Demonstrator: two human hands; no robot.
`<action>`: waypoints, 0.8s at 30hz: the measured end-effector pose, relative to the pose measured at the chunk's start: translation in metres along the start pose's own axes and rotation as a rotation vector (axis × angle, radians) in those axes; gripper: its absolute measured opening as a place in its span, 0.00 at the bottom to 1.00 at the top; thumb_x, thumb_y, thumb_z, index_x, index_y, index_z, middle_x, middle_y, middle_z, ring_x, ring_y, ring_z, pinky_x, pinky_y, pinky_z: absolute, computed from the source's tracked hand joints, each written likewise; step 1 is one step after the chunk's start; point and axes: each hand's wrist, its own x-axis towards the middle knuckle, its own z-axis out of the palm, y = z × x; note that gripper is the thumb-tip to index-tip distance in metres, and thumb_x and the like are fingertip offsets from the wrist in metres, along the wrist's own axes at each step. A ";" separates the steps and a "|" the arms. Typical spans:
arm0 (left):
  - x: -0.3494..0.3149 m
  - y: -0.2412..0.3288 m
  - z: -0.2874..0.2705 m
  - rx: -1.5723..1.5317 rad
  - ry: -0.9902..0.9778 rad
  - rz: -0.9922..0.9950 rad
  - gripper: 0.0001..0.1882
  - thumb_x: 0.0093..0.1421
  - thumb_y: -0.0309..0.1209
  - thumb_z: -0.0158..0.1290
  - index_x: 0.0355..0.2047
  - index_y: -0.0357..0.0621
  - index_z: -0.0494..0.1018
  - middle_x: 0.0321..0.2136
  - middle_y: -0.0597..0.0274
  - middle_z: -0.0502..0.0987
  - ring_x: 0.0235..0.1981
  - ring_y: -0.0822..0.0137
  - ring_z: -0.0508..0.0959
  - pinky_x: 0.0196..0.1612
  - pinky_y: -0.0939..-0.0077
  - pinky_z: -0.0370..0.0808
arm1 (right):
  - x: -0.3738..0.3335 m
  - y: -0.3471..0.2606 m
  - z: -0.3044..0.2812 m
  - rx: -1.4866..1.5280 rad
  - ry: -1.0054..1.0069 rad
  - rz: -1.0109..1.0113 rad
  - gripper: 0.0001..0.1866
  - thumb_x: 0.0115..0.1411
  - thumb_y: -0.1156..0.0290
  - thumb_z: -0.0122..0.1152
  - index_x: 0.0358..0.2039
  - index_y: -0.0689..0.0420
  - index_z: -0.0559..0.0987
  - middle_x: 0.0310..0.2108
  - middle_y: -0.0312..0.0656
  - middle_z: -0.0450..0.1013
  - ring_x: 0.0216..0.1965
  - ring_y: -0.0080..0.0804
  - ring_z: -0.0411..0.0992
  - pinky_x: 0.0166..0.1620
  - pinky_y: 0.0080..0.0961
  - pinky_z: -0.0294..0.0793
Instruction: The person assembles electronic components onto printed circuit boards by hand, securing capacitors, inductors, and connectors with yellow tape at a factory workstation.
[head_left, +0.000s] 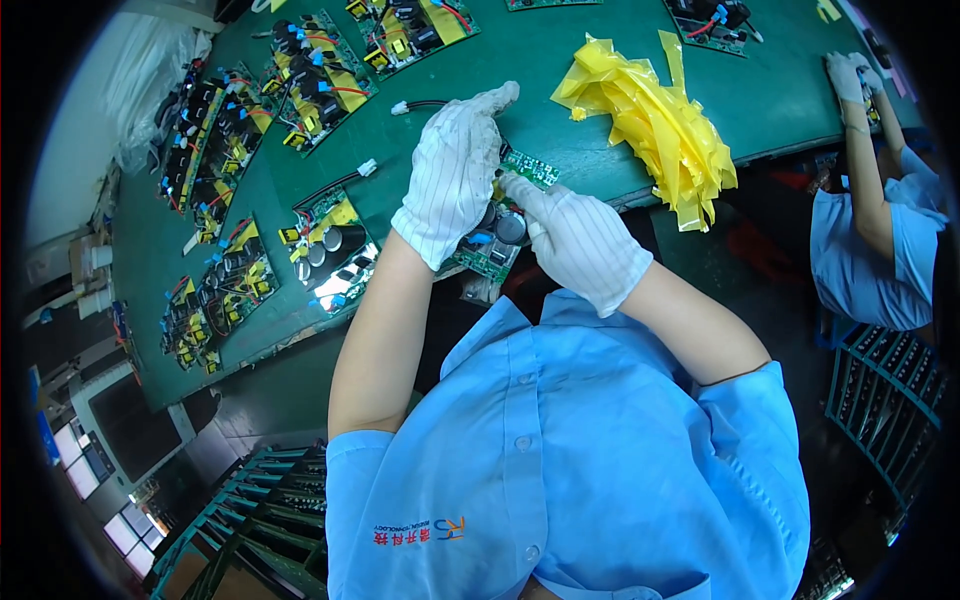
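Both of my hands wear white striped work gloves. Between them, at the near edge of the green table, is a green circuit board [492,255] with dark round capacitors and a blue part. My left hand [450,175] grips the board's left side and covers much of it, its fingers held together. From the other side my right hand [585,240] reaches in, fingers bent and closed at the board's middle, the index fingertip against it. Whatever lies under the fingertips is hidden. Left of my left wrist lies another circuit board [335,245], with a black cable ending in a white connector [367,168].
Several circuit boards with yellow parts [320,85] crowd the left side of the green table [500,50]. A pile of yellow film strips [655,120] overhangs the near edge. At right, a co-worker's gloved hands [850,78] are busy. Green racks [885,400] stand below.
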 end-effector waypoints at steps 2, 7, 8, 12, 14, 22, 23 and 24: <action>-0.001 -0.004 0.002 -0.064 0.030 -0.036 0.22 0.70 0.39 0.38 0.56 0.39 0.72 0.50 0.50 0.78 0.50 0.48 0.76 0.58 0.59 0.68 | 0.002 0.005 -0.003 0.106 -0.026 -0.020 0.25 0.61 0.76 0.47 0.61 0.57 0.69 0.32 0.57 0.75 0.33 0.57 0.75 0.37 0.49 0.74; -0.005 -0.008 0.004 -0.207 0.075 -0.132 0.25 0.71 0.43 0.36 0.57 0.39 0.72 0.52 0.49 0.77 0.52 0.49 0.75 0.60 0.59 0.66 | 0.010 0.008 -0.003 0.283 -0.060 -0.060 0.22 0.64 0.77 0.44 0.59 0.62 0.70 0.39 0.59 0.76 0.39 0.59 0.75 0.43 0.46 0.75; -0.005 -0.010 0.005 -0.174 0.078 -0.095 0.27 0.71 0.45 0.36 0.57 0.39 0.71 0.52 0.49 0.77 0.53 0.49 0.75 0.61 0.58 0.65 | 0.011 0.010 -0.002 0.332 -0.029 -0.082 0.21 0.65 0.77 0.44 0.58 0.63 0.71 0.42 0.59 0.76 0.42 0.60 0.75 0.45 0.45 0.75; -0.007 -0.013 0.004 -0.116 0.111 -0.014 0.31 0.71 0.50 0.34 0.59 0.37 0.68 0.52 0.49 0.77 0.53 0.48 0.75 0.62 0.57 0.64 | 0.002 0.016 -0.013 0.406 -0.112 -0.011 0.20 0.68 0.76 0.42 0.58 0.65 0.70 0.50 0.59 0.74 0.51 0.56 0.73 0.52 0.40 0.73; -0.006 -0.012 0.002 -0.113 0.100 -0.024 0.32 0.71 0.51 0.34 0.60 0.37 0.68 0.51 0.48 0.77 0.53 0.48 0.75 0.62 0.57 0.64 | 0.000 0.017 -0.013 0.456 -0.092 -0.005 0.19 0.67 0.76 0.42 0.57 0.65 0.71 0.47 0.60 0.75 0.47 0.57 0.74 0.49 0.41 0.74; -0.008 -0.009 0.002 -0.119 0.080 -0.079 0.35 0.71 0.55 0.32 0.60 0.36 0.67 0.52 0.47 0.76 0.54 0.50 0.76 0.62 0.57 0.63 | 0.009 0.011 -0.021 0.824 -0.319 0.201 0.20 0.68 0.73 0.40 0.57 0.67 0.71 0.49 0.58 0.74 0.51 0.52 0.73 0.56 0.36 0.71; -0.008 -0.010 0.003 -0.118 0.077 -0.081 0.35 0.71 0.55 0.32 0.60 0.36 0.67 0.52 0.47 0.76 0.54 0.50 0.76 0.62 0.57 0.63 | 0.016 0.011 -0.024 0.758 -0.355 0.138 0.22 0.69 0.70 0.40 0.61 0.63 0.68 0.39 0.48 0.70 0.40 0.39 0.67 0.47 0.29 0.70; -0.007 -0.012 0.003 -0.144 0.084 -0.074 0.36 0.70 0.55 0.32 0.60 0.35 0.67 0.53 0.47 0.76 0.54 0.50 0.76 0.62 0.57 0.64 | 0.021 0.010 -0.027 0.689 -0.391 0.076 0.24 0.70 0.68 0.40 0.65 0.59 0.65 0.29 0.37 0.66 0.28 0.26 0.60 0.38 0.23 0.68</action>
